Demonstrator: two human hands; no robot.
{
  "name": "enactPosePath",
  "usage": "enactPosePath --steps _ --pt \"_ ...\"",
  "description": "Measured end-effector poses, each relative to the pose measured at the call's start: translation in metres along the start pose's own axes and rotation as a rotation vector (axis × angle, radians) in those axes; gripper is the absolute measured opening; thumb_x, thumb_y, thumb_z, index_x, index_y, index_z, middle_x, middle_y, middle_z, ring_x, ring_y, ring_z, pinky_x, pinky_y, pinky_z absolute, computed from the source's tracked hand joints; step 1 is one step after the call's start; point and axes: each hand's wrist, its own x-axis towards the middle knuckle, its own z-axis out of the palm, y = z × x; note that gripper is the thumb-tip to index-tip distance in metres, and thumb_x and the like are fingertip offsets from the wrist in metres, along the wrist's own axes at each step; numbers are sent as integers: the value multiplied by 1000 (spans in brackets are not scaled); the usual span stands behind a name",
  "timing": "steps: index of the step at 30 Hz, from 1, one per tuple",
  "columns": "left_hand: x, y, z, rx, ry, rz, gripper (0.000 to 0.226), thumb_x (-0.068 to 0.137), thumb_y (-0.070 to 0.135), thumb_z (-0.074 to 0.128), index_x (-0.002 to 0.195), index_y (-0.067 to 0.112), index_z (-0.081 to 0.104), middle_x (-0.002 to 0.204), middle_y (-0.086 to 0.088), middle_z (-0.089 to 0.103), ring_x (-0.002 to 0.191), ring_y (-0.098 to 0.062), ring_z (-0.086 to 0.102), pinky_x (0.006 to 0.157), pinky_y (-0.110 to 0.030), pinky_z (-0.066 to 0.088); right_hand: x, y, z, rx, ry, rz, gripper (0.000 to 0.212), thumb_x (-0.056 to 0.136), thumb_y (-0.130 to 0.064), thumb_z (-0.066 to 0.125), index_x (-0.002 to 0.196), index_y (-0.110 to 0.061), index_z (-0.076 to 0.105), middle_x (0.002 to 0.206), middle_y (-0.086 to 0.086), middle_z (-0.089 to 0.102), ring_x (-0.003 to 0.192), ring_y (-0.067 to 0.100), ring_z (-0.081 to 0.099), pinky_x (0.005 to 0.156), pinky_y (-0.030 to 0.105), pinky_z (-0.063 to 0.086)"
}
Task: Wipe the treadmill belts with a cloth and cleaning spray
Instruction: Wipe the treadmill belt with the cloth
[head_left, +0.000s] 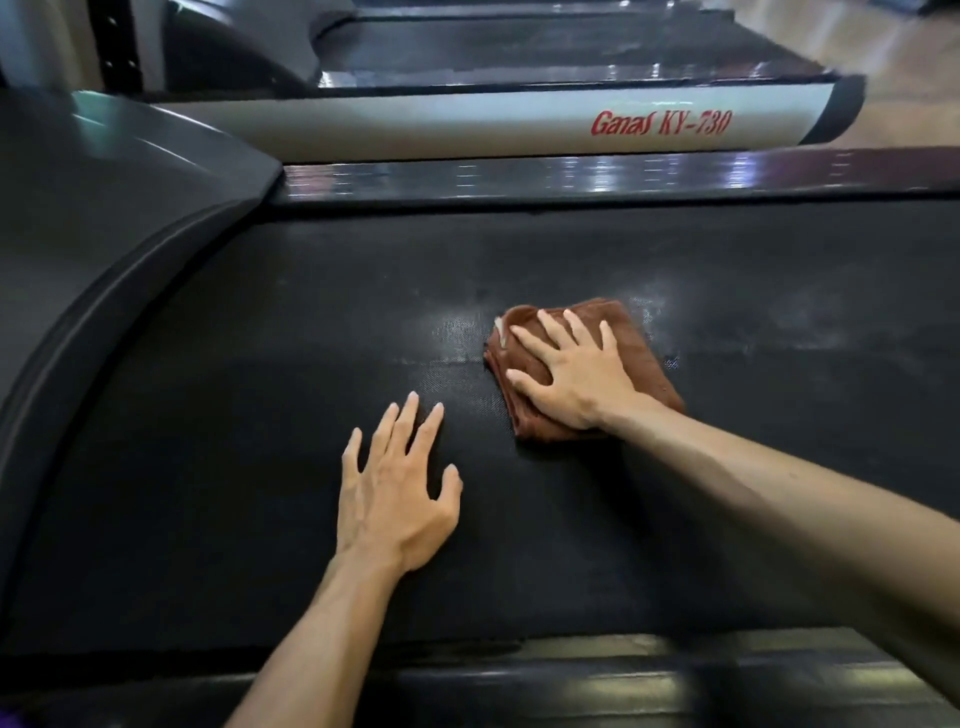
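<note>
Right hand (569, 371) presses flat, fingers spread, on one folded brown cloth (584, 366) lying diagonally on the black textured treadmill belt (260, 415); left hand (397, 493) rests open beside it.

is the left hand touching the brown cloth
Apart. The head view shows the left hand flat on the belt, with bare belt between it and the brown cloth under the right hand.
</note>
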Motion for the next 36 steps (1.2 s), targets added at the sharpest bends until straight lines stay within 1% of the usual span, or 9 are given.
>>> enactPosePath --steps 2,4,11,14,18,22,26,33,36 --pt "-1 -2 2 24 14 14 82 85 64 7 163 38 6 171 11 -6 156 -8 -8 128 -44 0 -32 4 0 3 -6 -163 84 84 -83 13 161 -50 17 174 -10 5 160 20 -3 126 57 -7" --pt "-1 -3 5 33 24 16 80 87 65 9 163 38 8 171 11 -3 157 -8 -6 127 -45 3 -63 12 6 7 8 -206 81 85 -84 15 160 -53 17 173 -14 5 160 17 -4 127 55 -7" --pt "0 -2 7 4 30 -5 78 87 64 19 160 37 23 170 13 11 156 -8 4 126 -46 10 -16 21 3 43 50 193 75 94 -79 27 161 -49 18 174 -5 7 160 25 -1 126 58 -3" --pt "1 -1 7 15 32 -16 77 87 65 20 160 39 23 169 14 10 156 -7 4 126 -45 11 -12 17 3 30 49 115 75 93 -79 24 161 -48 18 174 -4 7 160 26 -2 126 59 -4" --pt "0 0 6 15 43 -23 77 86 64 21 159 38 26 169 12 14 156 -9 8 125 -46 14 -74 16 9 28 52 -107 80 85 -84 16 159 -54 20 173 -11 9 160 23 0 127 55 -4" --pt "1 0 7 11 49 -27 77 86 64 20 159 38 26 169 13 14 156 -8 8 125 -46 14 -65 36 8 35 23 38 84 82 -88 15 159 -55 17 173 -13 8 160 19 -1 127 53 -5" --pt "0 0 7 -3 62 -28 77 86 64 21 158 38 28 168 13 16 156 -8 10 125 -46 14 -9 45 -3 35 21 165 75 92 -82 25 160 -51 17 174 -7 6 160 23 -3 126 59 -3" --pt "1 1 7 1 62 -36 77 85 64 22 158 38 29 168 13 17 156 -9 11 125 -45 14 -92 22 12 21 56 129 82 85 -83 11 160 -52 15 174 -8 8 160 24 -2 127 56 -5" --pt "1 1 6 2 62 -37 78 85 65 21 157 38 28 168 12 17 156 -9 11 125 -45 14 -84 31 8 37 29 114 83 83 -86 13 160 -53 17 173 -9 9 160 22 -1 127 56 -3"
